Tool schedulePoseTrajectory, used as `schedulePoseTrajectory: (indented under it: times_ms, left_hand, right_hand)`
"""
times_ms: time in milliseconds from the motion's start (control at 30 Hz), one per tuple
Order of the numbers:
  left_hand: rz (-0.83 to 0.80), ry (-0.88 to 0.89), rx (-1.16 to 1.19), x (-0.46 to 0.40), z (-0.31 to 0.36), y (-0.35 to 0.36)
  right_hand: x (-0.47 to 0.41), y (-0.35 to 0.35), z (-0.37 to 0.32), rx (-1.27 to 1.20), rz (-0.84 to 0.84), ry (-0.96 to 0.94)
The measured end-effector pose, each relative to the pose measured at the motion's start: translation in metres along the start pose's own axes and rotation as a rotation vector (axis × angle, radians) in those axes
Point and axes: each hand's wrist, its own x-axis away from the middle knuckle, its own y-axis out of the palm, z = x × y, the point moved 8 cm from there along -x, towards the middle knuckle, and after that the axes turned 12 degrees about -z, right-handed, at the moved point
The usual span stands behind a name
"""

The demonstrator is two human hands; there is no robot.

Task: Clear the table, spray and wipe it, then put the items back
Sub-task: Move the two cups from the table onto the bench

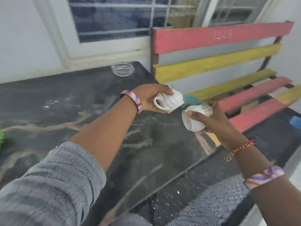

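Observation:
My left hand (149, 99) grips a white ribbed cup (169, 101) with gold trim, tipped on its side with the handle toward me. My right hand (211, 118) holds a second white cup (193, 120) with a gold pattern, tilted so its base faces left. Both cups hang above the right edge of the dark marble table (81, 115). A clear glass bowl (122, 69) stands at the table's far edge by the wall. The whole view is blurred by motion.
A red and yellow slatted bench (219, 51) stands right of the table. Something teal (191, 99) shows behind the cups, a blue object (295, 122) lies at the far right, and a green thing (2, 137) sits at the left edge. A window is behind.

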Motion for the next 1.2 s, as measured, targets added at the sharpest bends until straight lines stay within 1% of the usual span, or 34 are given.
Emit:
schedulePoseTrajectory:
  times_ms: [167,200,267,400,500,600,667,733,800,867,900,933,967,1033,1067,1200]
  left_hand:
    - [-0.136,-0.059,-0.084,-0.085,-0.008,0.115]
    - [-0.134,-0.059,-0.113,-0.100,-0.007,0.131]
    - [-0.076,-0.024,-0.169,-0.132,-0.003,0.150]
    - [0.072,0.009,-0.317,-0.189,0.005,0.156]
    - [0.133,0.000,-0.418,-0.242,0.013,0.159]
    - [0.197,-0.005,-0.509,-0.300,0.028,0.164]
    - [0.258,-0.011,-0.555,-0.345,0.034,0.161]
    - [0.317,-0.044,-0.575,-0.391,0.035,0.157]
    - [0.357,-0.089,-0.619,-0.418,0.031,0.154]
    - [0.406,-0.153,-0.707,-0.447,0.031,0.152]
    - [0.429,-0.184,-0.743,-0.457,0.029,0.151]
    - [0.440,-0.213,-0.761,-0.468,0.027,0.149]
    - [0.456,-0.232,-0.766,-0.477,0.023,0.145]
    - [0.492,-0.268,-0.768,-0.495,0.016,0.136]
    - [0.502,-0.288,-0.773,-0.501,0.012,0.132]
    - [0.577,-0.378,-0.790,-0.535,-0.005,0.112]
  right_hand:
    - [0.025,-0.112,0.045,-0.022,0.046,0.042]
    - [0.027,-0.132,0.053,-0.037,0.058,0.054]
    - [0.025,-0.169,0.070,-0.083,0.082,0.082]
    - [0.002,-0.224,0.101,-0.208,0.122,0.148]
    - [-0.035,-0.269,0.130,-0.355,0.174,0.209]
    - [-0.084,-0.310,0.151,-0.497,0.171,0.268]
    - [-0.118,-0.336,0.163,-0.527,0.186,0.334]
    - [-0.148,-0.364,0.174,-0.538,0.199,0.446]
    - [-0.167,-0.386,0.183,-0.489,0.170,0.488]
    - [-0.199,-0.406,0.195,-0.522,0.121,0.518]
    - [-0.209,-0.412,0.200,-0.491,0.095,0.536]
    - [-0.219,-0.421,0.208,-0.395,0.082,0.551]
    - [-0.230,-0.431,0.212,-0.242,0.088,0.534]
    - [-0.253,-0.444,0.223,-0.116,0.138,0.571]
    - [-0.265,-0.450,0.229,-0.027,0.135,0.575]
    - [-0.326,-0.467,0.242,0.352,0.037,0.546]
